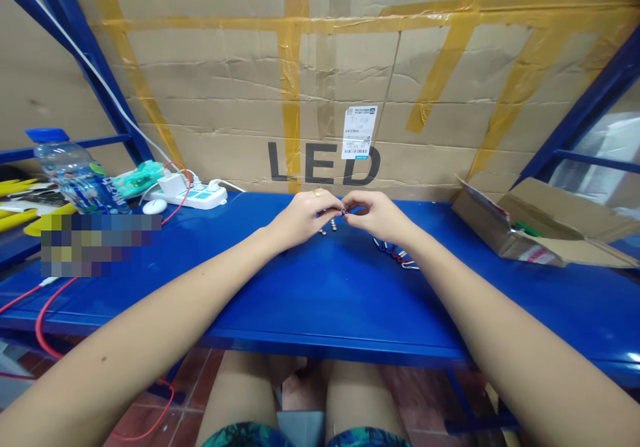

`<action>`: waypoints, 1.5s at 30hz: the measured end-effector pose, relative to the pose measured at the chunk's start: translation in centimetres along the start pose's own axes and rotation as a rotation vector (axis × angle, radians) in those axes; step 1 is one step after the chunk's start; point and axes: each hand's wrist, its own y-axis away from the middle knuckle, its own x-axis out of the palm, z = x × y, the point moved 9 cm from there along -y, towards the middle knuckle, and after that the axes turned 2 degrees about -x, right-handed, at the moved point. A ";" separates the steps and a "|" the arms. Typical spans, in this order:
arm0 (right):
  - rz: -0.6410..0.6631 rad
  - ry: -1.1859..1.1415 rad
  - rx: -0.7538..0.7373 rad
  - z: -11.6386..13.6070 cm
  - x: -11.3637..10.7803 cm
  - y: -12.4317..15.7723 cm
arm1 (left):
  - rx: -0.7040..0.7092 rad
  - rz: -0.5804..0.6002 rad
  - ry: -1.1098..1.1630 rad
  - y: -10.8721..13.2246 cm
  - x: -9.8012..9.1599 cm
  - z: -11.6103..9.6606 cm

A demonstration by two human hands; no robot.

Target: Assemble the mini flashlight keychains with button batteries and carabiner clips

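Above the middle of the blue table, my left hand (306, 216) and my right hand (376, 212) meet fingertip to fingertip. Both are closed in a pinch on a small dark metal piece (343, 212), mostly covered by the fingers and too small to name. On the table just below the fingertips lie several tiny shiny metal pieces (333, 224). Beside my right wrist is a loose group of carabiner-like loops (400, 256) in blue, red and silver, partly hidden by the forearm.
The blue table (310, 300) backs onto a large taped cardboard box (225, 100). At left are a bottle (83, 174), a white power strip (200, 196), a red cable (45, 314) and yellow-handled tools (20, 217). An open carton (510, 234) stands at right.
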 end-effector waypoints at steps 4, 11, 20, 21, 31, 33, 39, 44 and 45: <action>-0.010 -0.029 -0.012 -0.3 -0.1 -0.1 | 0.093 0.042 -0.043 0.1 0.3 -0.7; -0.011 -0.080 0.011 -0.6 -0.1 -0.2 | 0.012 -0.002 -0.059 0.0 -0.2 0.1; 0.030 0.106 0.078 -2.2 -0.1 0.0 | -0.216 0.474 -0.283 1.7 3.1 4.2; 0.038 0.120 0.079 -2.2 0.0 0.0 | -0.217 0.514 -0.294 1.9 3.5 4.3; 0.175 0.138 0.075 -1.5 2.0 0.3 | -0.248 0.551 -0.266 2.0 4.2 4.7; 0.191 0.132 0.075 -1.5 2.2 0.3 | -0.290 0.517 -0.215 1.9 3.7 4.8; 0.092 0.178 0.077 -1.5 1.0 0.2 | -0.345 0.124 0.057 0.4 0.5 3.6; 0.052 0.156 0.036 -1.0 0.7 0.1 | -0.198 0.068 0.026 -0.1 0.5 1.3; 0.049 0.151 0.034 -0.9 0.7 0.1 | -0.184 0.068 0.012 -0.1 0.6 1.2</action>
